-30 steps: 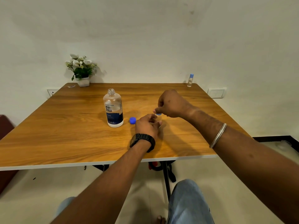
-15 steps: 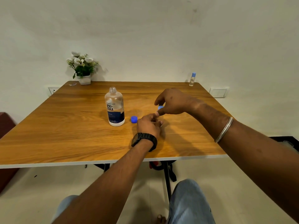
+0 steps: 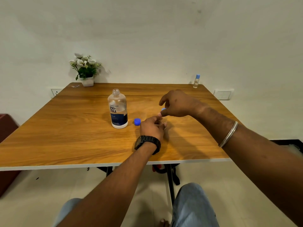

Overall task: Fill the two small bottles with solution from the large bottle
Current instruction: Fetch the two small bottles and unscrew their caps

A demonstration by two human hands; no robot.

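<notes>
The large clear bottle (image 3: 117, 110) with a dark blue label stands uncapped near the middle of the wooden table (image 3: 65, 136). Its blue cap (image 3: 137, 121) lies just to its right. My left hand (image 3: 153, 126) is closed around a small clear bottle (image 3: 164, 120), mostly hidden by my fingers. My right hand (image 3: 177, 104) pinches that bottle's small blue cap (image 3: 163, 109) right above it. A second small bottle (image 3: 196, 81) with a blue cap stands upright at the table's far right corner.
A white pot of flowers (image 3: 85, 69) sits at the far left corner by the wall. Wall sockets (image 3: 223, 94) flank the table. A dark red seat (image 3: 6, 128) stands at the left. My knees are below the near edge.
My right hand has risen slightly with the small blue cap pinched in it. My left hand stays on the small bottle.
</notes>
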